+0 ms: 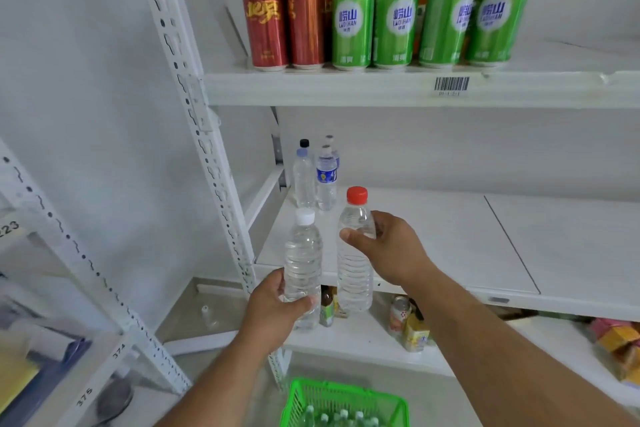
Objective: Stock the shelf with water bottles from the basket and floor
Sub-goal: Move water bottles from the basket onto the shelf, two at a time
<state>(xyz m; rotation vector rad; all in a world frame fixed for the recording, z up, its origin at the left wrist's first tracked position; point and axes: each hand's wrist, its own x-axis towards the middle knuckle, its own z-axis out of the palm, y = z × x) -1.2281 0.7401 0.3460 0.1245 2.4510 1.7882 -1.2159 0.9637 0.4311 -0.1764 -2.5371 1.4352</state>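
Observation:
My left hand grips a clear water bottle with a white cap low on its body, upright, in front of the middle shelf's front edge. My right hand holds a taller clear bottle with a red cap near its shoulder, also upright, just right of the first. At the back left of the middle shelf stand several water bottles. A green basket on the floor below holds several more bottles.
The upper shelf carries red cans, green cans and dark bottles. Small drink bottles and cans stand on the lower shelf, with packets at far right. A white slotted upright stands left; another rack is further left.

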